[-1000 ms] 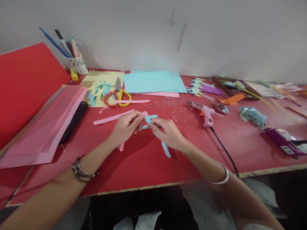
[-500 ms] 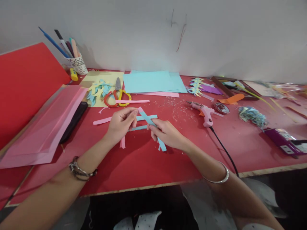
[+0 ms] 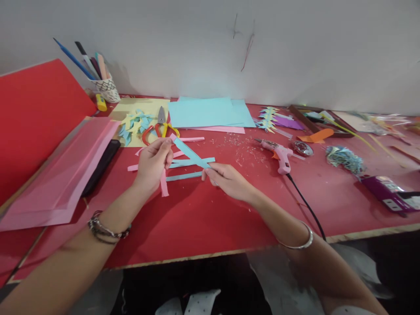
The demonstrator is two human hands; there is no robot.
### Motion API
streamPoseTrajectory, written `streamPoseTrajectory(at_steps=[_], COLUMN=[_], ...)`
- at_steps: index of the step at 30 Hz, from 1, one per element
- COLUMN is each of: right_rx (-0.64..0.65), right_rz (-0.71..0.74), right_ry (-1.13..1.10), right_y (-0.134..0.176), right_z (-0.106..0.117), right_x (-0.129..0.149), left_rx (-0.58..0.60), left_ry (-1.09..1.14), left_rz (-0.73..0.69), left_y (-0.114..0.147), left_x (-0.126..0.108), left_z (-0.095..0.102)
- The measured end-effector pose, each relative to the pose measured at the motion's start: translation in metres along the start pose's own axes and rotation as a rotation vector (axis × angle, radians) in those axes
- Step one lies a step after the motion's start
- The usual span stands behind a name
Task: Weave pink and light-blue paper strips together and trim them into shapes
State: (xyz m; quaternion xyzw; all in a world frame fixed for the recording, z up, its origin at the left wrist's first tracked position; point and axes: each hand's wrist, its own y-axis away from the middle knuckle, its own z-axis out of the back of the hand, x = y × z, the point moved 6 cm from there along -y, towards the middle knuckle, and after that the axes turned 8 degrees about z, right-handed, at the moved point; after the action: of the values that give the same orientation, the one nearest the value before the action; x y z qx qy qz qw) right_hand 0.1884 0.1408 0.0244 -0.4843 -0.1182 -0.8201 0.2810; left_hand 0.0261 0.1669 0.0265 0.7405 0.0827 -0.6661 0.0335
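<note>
- In the head view, your left hand point(image 3: 153, 164) pinches the upper end of a blue strip point(image 3: 186, 149), where it meets a pink strip point(image 3: 164, 186).
- Your right hand point(image 3: 226, 178) grips the blue strip's lower end, so it slants between both hands above the table point(image 3: 197, 223).
- Two more blue strips point(image 3: 184, 176) lie between your hands.
- Bare red surface stretches from your hands to the front edge point(image 3: 183, 260).
- Rightward, the glue gun point(image 3: 282, 158) sits well apart from your right hand, its cord point(image 3: 305, 200) running to the front edge.
- Leftward, pink sheets point(image 3: 55, 175) crowd your left forearm's side.
- Since half a second ago, your left hand has shifted left, exposing more blue strip and partly covering the scissors' point(image 3: 161, 116) handles; your right hand stays nearly put.
</note>
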Motion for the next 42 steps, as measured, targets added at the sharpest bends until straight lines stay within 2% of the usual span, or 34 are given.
streamPoseTrajectory(at_steps=[4,7,10,12,14,18,20,22,24,26,28,30,32,34,38,42], right_rx=[0.092,0.281,0.469,0.456,0.263,-0.338,-0.596,-0.757,-0.805,-0.74,-0.585,-0.425,-0.338,-0.313,-0.346,-0.342], right_rz=[-0.015,-0.038,0.014,0.065,0.079,0.14,0.206,0.272,0.344,0.397,0.412,0.394,0.355,0.32,0.314,0.371], right_ry=[-0.085,-0.158,-0.221,-0.236,-0.185,0.024,0.086,0.115,0.138,0.177,0.238,0.3,0.354,0.404,0.471,0.376], right_y=[0.002,0.006,0.012,0.012,0.007,0.005,0.01,0.016,0.019,0.019,0.016,0.013,0.011,0.009,0.007,0.005], right_z=[-0.004,-0.014,-0.024,-0.024,-0.013,0.022,0.036,0.044,0.045,0.041,0.032,0.02,0.011,0.008,0.008,0.009], right_x=[0.0,0.001,0.006,0.008,0.005,0.0,0.003,0.007,0.013,0.02,0.026,0.029,0.029,0.028,0.026,0.027], left_rx=[-0.015,-0.016,-0.019,-0.006,0.026,0.114,0.149,0.176,0.205,0.243,0.284,0.311,0.326,0.339,0.382,0.447], left_ry=[0.063,0.084,0.01,-0.061,-0.142,-0.291,-0.325,-0.332,-0.331,-0.333,-0.342,-0.368,-0.42,-0.477,-0.558,-0.569], left_rz=[0.013,0.022,0.039,0.023,-0.007,-0.036,-0.062,-0.085,-0.09,-0.087,-0.092,-0.118,-0.146,-0.171,-0.193,-0.192], left_y=[-0.003,-0.005,-0.004,-0.002,0.001,0.01,0.015,0.018,0.02,0.022,0.024,0.026,0.028,0.03,0.033,0.034], left_x=[-0.002,-0.001,-0.001,-0.002,-0.005,-0.008,-0.01,-0.012,-0.013,-0.012,-0.011,-0.011,-0.011,-0.013,-0.014,-0.012], left_z=[0.004,0.004,0.004,0.002,-0.001,-0.013,-0.017,-0.021,-0.023,-0.026,-0.029,-0.033,-0.036,-0.038,-0.041,-0.044])
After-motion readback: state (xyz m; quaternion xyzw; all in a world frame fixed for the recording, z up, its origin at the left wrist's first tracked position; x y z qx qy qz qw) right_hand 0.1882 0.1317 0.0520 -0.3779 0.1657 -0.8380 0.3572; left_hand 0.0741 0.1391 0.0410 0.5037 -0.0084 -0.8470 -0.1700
